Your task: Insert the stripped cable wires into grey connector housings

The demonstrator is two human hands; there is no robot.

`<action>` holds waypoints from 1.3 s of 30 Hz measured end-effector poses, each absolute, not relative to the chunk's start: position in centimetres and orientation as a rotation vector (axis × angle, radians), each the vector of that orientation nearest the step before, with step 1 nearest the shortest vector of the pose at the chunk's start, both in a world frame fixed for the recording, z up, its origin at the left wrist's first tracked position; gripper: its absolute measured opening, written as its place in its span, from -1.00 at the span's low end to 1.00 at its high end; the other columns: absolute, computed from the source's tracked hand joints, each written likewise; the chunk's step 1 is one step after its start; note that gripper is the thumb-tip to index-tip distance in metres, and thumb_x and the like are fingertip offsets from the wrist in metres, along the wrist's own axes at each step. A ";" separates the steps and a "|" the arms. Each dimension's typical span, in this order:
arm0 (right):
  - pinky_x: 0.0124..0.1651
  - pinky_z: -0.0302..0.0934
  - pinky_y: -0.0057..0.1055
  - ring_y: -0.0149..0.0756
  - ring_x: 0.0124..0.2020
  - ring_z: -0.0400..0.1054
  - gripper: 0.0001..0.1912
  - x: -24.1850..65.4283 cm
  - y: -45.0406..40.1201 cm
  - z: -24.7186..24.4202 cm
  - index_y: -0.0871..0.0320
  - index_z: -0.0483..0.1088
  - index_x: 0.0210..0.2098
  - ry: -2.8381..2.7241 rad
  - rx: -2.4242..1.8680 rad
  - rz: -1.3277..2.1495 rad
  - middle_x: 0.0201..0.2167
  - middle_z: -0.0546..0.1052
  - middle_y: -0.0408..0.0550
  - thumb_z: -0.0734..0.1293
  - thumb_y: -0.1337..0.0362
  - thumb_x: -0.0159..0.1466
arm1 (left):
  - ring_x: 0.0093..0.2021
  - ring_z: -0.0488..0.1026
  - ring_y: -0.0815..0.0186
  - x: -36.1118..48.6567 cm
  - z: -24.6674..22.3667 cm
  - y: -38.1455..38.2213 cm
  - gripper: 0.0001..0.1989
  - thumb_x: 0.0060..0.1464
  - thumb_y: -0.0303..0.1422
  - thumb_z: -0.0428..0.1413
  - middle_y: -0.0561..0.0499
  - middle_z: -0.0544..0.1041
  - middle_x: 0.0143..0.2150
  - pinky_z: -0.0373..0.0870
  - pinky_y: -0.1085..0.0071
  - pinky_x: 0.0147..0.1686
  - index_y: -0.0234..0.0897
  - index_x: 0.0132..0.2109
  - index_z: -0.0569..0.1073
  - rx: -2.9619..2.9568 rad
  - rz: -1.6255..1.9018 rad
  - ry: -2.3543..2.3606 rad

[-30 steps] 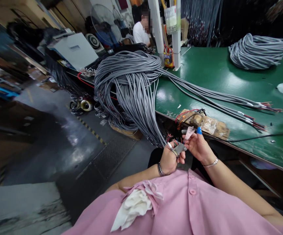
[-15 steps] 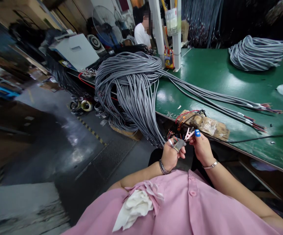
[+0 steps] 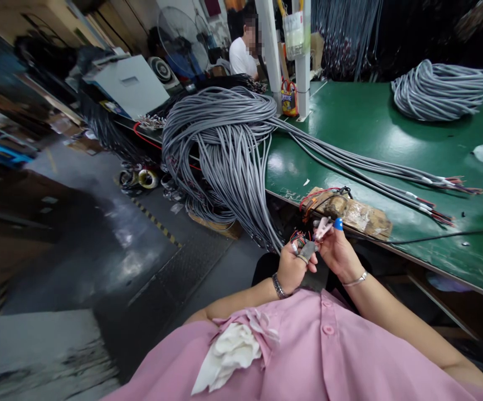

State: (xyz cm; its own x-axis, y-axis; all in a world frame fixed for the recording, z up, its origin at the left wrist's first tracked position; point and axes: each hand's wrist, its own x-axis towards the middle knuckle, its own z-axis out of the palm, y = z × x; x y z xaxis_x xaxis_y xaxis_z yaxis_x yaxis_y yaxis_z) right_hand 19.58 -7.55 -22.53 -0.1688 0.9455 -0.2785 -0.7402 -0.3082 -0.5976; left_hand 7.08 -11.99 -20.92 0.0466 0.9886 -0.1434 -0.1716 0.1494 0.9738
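Observation:
My left hand [image 3: 292, 266] is closed around a bunch of thin coloured wires [image 3: 298, 238], which fan out above its fingers. A grey cover with a tan band [image 3: 307, 252] lies over its thumb area. Close beside it, my right hand [image 3: 339, 253] pinches a pale pink clip [image 3: 323, 227] that looks like a clothespin. The right thumb wears a blue finger cover [image 3: 338, 224]. The clip is right at the wires; whether its jaws grip one is too small to tell. Both hands are in front of the table edge.
A large heap of grey cables [image 3: 224, 128] drapes over the green table [image 3: 350, 125], stripped ends pointing right. A taped wooden block [image 3: 360, 217] sits at the edge. A coiled cable bundle [image 3: 442, 92] lies at back right. Another person [image 3: 241, 58] sits behind a white post [image 3: 269, 53].
My right hand has shifted slightly left, nearer my left hand, and the pink clip has turned and moved with it. The wires in my left hand look more bunched upward.

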 end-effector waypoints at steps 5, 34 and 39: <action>-0.36 0.28 -0.44 -0.37 -0.41 0.34 -0.42 20.5 -7.9 -22.2 0.13 0.47 -0.26 -0.445 -0.711 1.919 -0.31 0.50 -0.03 0.21 -0.26 0.16 | -0.68 0.35 0.47 6.3 -20.5 -12.4 -0.66 0.08 -0.12 0.13 0.06 0.43 -0.54 0.18 0.58 -0.70 -0.36 -0.36 0.36 1.024 1.181 1.090; -0.33 0.26 -0.43 -0.38 -0.40 0.34 -0.66 19.2 -7.4 -22.7 0.11 0.47 -0.35 -0.345 -0.803 1.702 -0.41 0.51 -0.12 0.43 -0.04 0.08 | -0.53 0.45 0.41 5.8 -21.0 -11.5 -0.91 0.07 -0.38 0.09 0.01 0.49 -0.47 0.40 0.50 -0.47 -0.33 -0.29 0.41 1.515 1.234 1.204; -0.34 0.28 -0.38 -0.32 -0.39 0.34 -0.49 19.8 -8.1 -23.1 0.06 0.44 -0.30 -0.429 -0.836 1.766 -0.36 0.49 -0.08 0.21 -0.24 0.17 | -0.55 0.43 0.42 5.4 -21.1 -12.1 -0.82 0.08 -0.28 0.11 0.00 0.50 -0.45 0.38 0.51 -0.53 -0.34 -0.27 0.40 1.367 1.184 1.215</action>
